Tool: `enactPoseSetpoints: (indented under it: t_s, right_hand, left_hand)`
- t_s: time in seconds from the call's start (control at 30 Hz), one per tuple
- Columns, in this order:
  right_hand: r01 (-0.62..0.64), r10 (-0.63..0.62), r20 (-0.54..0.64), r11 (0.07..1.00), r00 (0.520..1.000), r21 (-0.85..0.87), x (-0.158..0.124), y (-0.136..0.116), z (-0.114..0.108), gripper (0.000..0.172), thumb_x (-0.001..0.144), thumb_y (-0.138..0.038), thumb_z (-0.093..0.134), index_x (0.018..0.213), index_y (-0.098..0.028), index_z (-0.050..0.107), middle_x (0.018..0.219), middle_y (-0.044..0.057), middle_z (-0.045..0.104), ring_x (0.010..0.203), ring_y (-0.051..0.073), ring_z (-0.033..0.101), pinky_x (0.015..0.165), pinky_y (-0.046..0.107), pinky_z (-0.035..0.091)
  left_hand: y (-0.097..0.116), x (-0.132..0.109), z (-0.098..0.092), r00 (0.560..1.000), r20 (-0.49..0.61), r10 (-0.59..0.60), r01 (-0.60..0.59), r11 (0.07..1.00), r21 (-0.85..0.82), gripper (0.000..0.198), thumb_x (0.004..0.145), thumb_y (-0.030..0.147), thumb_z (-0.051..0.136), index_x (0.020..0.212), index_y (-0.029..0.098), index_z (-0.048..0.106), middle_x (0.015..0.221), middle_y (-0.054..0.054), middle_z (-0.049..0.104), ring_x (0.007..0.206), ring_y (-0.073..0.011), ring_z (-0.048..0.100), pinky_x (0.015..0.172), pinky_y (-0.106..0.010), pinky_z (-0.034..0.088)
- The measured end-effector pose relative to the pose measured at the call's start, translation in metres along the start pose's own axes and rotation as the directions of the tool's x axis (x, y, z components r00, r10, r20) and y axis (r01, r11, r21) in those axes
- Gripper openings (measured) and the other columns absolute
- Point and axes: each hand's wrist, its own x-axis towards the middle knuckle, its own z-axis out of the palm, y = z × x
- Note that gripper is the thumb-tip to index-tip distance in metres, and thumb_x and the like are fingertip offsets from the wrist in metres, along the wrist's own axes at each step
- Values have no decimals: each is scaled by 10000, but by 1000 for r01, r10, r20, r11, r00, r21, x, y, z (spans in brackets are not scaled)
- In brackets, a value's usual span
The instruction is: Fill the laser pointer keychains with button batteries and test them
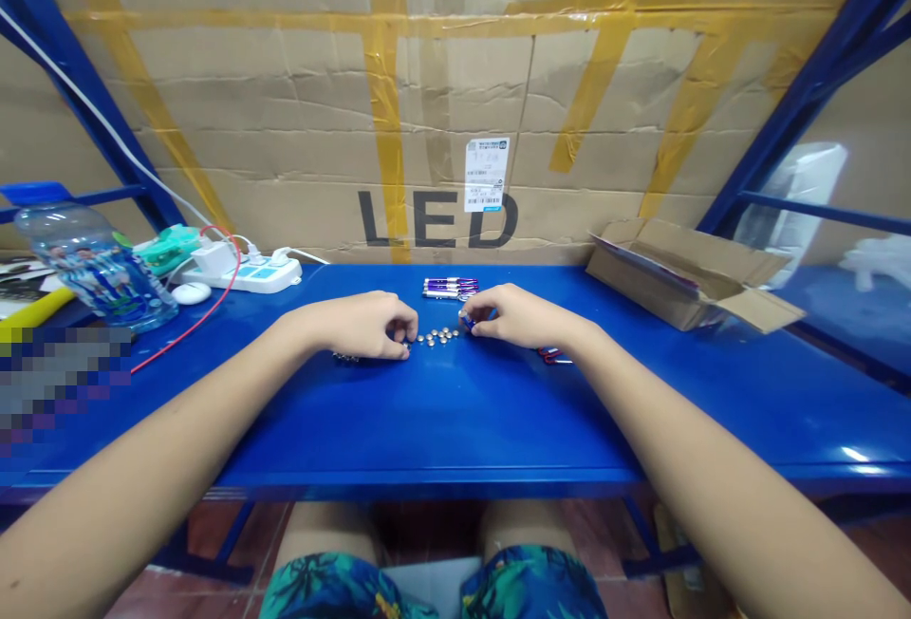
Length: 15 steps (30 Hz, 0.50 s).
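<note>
At the bottom of the frame we see palm-print shorts [533, 586] below the front edge of a blue table [441, 429]. Left of centre, small metal pieces [346, 357] peek out from under the left hand [364, 325]; its thumb and fingers curl together just above the tabletop, and we cannot tell whether they grip anything. Right of centre, red clips [553, 355] lie partly covered by the right wrist. The right hand [509, 312] pinches a small blue-and-silver piece [466, 320] between thumb and fingers. Between the hands, mid-frame, we find a loose cluster of silvery discs [443, 340] (much like button cells). Just beyond lie purple tubes [445, 288], side by side. At right stands an open cardboard box [683, 310]; at left, a blue-capped bottle [106, 282], with a white power strip [267, 274] farther back. Behind everything, we read "LED" on a taped carton [285, 144].
</note>
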Motion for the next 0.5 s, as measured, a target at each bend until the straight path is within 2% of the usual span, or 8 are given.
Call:
enactPoseSetpoints:
  t_s: [0.17,0.23,0.3,0.37,0.43,0.5]
  right_hand:
    - [4,-4,8,1000,1000,11,0,-4,0,162,821,-164,618,936,-187,730,961,43,746,857,196,642,758,308,445]
    - [15,-16,13,999,1000,45,0,-6,0,150,807,-169,621,909,-183,729,918,36,739,835,190,631,749,305,439]
    - [6,-9,26,993,1000,120,1,-8,1,132,788,-184,633,884,-176,724,870,30,726,807,182,621,733,298,437]
    - [-19,9,44,976,999,219,2,-10,3,124,769,-216,658,867,-169,717,827,23,709,773,172,606,709,290,434]
    - [-28,18,38,951,999,309,3,-13,6,132,752,-260,689,841,-164,704,777,8,680,722,154,573,670,278,419]
    - [-20,18,9,922,1000,386,4,-16,10,150,749,-303,702,777,-159,675,715,-11,632,667,131,526,627,265,391]
  left_hand:
    - [2,0,2,999,4,43,-43,998,-42,131,828,313,612,843,244,723,878,-18,706,834,-183,629,728,-277,427]
    - [3,1,2,996,-50,70,-74,995,-73,138,838,279,596,849,236,727,858,-13,716,792,-171,636,718,-275,432]
    - [4,3,3,979,-171,108,-127,986,-105,161,858,265,580,882,227,734,883,-18,729,806,-172,649,744,-282,449]
    - [7,8,6,927,-360,109,-180,969,-168,179,878,276,575,925,213,736,944,-32,741,863,-183,662,795,-300,471]
    - [12,14,12,830,-558,1,-208,929,-308,202,883,314,593,967,190,728,974,-53,746,883,-193,670,818,-319,495]
    - [20,21,19,757,-644,-113,-258,854,-452,232,889,345,605,992,174,723,899,-51,743,793,-180,665,759,-313,514]
